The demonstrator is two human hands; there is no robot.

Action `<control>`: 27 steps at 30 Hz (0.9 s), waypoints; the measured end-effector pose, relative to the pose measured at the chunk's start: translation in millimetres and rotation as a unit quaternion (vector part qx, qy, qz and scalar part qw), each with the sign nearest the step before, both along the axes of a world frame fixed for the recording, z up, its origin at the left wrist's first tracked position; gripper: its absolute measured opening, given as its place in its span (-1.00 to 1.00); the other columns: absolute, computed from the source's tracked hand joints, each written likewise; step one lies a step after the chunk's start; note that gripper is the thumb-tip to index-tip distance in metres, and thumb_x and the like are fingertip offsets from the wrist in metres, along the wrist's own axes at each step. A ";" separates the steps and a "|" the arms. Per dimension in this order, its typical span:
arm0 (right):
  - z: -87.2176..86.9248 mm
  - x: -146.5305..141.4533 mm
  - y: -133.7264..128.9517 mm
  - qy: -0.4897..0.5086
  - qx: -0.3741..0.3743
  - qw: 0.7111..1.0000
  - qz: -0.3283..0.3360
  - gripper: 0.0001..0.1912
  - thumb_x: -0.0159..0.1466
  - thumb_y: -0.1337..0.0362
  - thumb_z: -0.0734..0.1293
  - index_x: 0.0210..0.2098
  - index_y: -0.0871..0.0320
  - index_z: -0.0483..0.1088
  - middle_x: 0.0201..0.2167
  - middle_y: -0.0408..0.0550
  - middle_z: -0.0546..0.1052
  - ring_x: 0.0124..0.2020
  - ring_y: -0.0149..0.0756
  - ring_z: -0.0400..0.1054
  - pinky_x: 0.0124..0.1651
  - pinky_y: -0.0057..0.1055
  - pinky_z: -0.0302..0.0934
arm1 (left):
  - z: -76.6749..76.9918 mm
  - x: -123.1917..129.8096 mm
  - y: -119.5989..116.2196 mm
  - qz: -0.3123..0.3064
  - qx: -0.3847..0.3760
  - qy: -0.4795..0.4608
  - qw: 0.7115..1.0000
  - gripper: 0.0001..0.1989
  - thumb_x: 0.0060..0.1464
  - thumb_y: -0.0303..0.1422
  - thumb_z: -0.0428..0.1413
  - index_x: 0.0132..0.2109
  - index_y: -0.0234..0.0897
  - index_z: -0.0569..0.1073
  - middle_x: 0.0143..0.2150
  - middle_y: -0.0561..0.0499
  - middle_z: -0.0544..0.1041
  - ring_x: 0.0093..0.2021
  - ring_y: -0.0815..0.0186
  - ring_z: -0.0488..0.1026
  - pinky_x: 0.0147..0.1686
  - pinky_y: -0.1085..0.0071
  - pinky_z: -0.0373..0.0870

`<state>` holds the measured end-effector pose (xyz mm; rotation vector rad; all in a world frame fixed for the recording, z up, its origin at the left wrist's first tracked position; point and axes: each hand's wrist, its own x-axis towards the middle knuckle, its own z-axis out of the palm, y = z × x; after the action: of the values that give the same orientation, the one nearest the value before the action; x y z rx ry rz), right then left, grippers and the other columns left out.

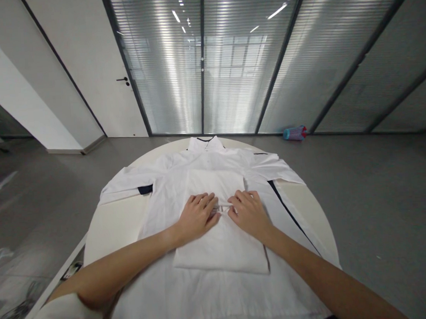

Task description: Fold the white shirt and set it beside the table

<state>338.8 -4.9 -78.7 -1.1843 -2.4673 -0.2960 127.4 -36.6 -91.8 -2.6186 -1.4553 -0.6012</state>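
White, softly creased fabric lies under both hands. The left hand (pixel 198 215), at nine o'clock on the folded cloth (pixel 221 254), is half open, palm down, its fingers bent and close together. The right hand (pixel 249 212), at three o'clock, mirrors it, partly curled with the fingers slightly spread. The fingertips of both touch the cloth beside a short, rumpled opening between them; whether they pinch any fabric, I cannot tell.

The folded cloth is a thick, roughly rectangular stack, smooth and matt, with a crisp lower edge at six o'clock and a darker line by its corner at five. It rests on a white shirt (pixel 167 181) laid out on a pale, smooth, rounded table (pixel 112 222). The shirt's dark-trimmed collar (pixel 207 143) points to twelve o'clock, its sleeves reach towards ten and two, and a narrow navy stripe (pixel 290 212) slants from two to four.
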 end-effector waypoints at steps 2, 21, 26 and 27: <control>7.4 -3.1 3.5 0.024 -0.020 0.999 0.003 -0.84 0.31 0.32 0.27 -0.25 0.16 0.51 -0.26 0.01 0.51 -0.14 -0.15 0.35 0.07 -0.13 0.05 | 0.8 0.2 0.1 -0.001 -0.001 0.007 1.000 -0.53 0.32 -0.17 -0.02 0.24 -0.34 0.38 0.27 -0.22 0.40 0.20 -0.03 0.36 0.08 0.04 0.26; -17.6 -29.2 65.9 0.006 -0.156 0.987 0.027 -0.41 0.49 -0.03 -0.02 0.40 0.06 0.12 0.44 -0.01 0.06 0.45 -0.06 -0.11 0.41 0.00 -0.19 | -9.4 -6.4 3.7 0.024 -0.026 0.035 0.999 -0.32 0.34 -0.09 -0.10 0.42 -0.46 0.09 0.45 -0.27 0.08 0.46 -0.15 -0.09 0.36 -0.13 -0.11; 2.9 -33.0 102.5 0.071 -0.160 0.984 0.007 -0.52 0.47 0.11 0.11 0.24 0.20 0.34 0.24 0.10 0.40 0.27 -0.13 0.24 0.33 -0.17 0.03 | 20.8 1.8 -6.1 -0.112 -0.052 0.026 0.992 -0.33 0.35 -0.03 -0.11 0.42 -0.36 0.10 0.44 -0.25 0.11 0.46 0.02 -0.02 0.41 0.03 -0.11; 7.2 -34.3 113.2 0.056 -0.185 0.981 0.013 -0.52 0.45 0.11 0.15 0.23 0.22 0.35 0.22 0.13 0.42 0.25 -0.11 0.27 0.31 -0.17 0.05 | 24.5 4.9 -6.2 -0.157 -0.061 0.028 0.985 -0.30 0.34 -0.01 -0.10 0.42 -0.38 0.09 0.45 -0.26 0.09 0.46 0.03 -0.03 0.41 0.06 -0.10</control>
<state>304.5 108.4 -71.4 -1.2682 -2.5030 0.2431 132.3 -42.8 -67.3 -2.9629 -1.1030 -0.4727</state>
